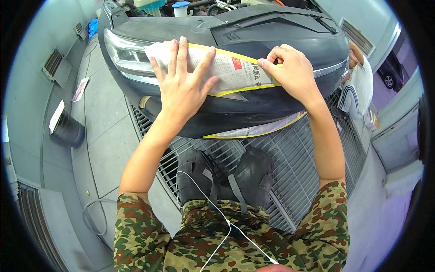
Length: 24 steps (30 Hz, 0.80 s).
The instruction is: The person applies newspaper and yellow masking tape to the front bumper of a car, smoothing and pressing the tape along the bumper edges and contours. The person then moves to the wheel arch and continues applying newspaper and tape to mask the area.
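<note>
A sheet of newspaper [229, 75], edged with yellow masking tape [244, 58], covers the middle of a car's dark front bumper [206, 113]. My left hand [183, 84] lies spread on the sheet's left part, fingers apart and pressing it flat against the car. At the right end my right hand [292, 70] has its thumb and curled fingers pinched on the yellow tape, by the sheet's corner. Part of the tape is hidden under those fingers. Lower on the bumper, another taped newspaper strip [267, 129] follows the bottom opening.
A headlight [129, 54] sits left of the sheet. Floor grating [294, 158] runs beneath the bumper. Another person [361, 84] crouches at the car's right side. A black bin [68, 129] stands by the left wall, with a hose [86, 213] on the floor.
</note>
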Tool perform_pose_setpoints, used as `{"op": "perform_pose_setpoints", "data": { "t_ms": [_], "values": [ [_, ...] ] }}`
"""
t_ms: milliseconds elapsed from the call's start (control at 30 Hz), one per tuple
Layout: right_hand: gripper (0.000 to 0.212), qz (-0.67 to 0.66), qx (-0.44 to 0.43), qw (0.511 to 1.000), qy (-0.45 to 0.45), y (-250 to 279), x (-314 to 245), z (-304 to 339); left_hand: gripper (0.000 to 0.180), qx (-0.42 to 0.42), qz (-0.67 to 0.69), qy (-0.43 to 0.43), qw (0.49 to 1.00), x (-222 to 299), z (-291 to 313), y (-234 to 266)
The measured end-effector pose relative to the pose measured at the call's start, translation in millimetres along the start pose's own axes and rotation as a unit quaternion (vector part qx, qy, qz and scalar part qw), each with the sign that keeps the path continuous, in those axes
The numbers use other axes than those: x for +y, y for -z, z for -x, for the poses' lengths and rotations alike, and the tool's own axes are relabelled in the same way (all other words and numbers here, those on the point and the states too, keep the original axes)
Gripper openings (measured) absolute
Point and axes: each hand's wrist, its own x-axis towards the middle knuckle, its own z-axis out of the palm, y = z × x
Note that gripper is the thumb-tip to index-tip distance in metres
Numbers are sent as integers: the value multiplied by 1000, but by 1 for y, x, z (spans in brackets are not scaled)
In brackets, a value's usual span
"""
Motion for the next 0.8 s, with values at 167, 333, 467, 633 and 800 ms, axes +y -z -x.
{"op": "perform_pose_setpoints", "data": {
  "t_ms": [167, 333, 467, 633, 800],
  "values": [
    [38, -5, 17, 1000, 13, -4, 2, 0, 82, -51, 17, -30, 998, 19, -4, 0],
    [39, -7, 25, 999, 20, -6, 5, -1, 85, -52, 65, -86, 993, 47, -10, -12],
    [42, -22, 17, 999, 24, 9, 14, 2, 87, -53, 64, -88, 993, 51, -12, -18],
    [45, -72, -32, 997, -12, 27, 30, 12, 87, -52, 51, -84, 994, 50, -9, -20],
    [45, -34, -14, 999, -27, 13, 34, 16, 86, -54, 53, -83, 994, 51, -11, -19]
  ]
}}
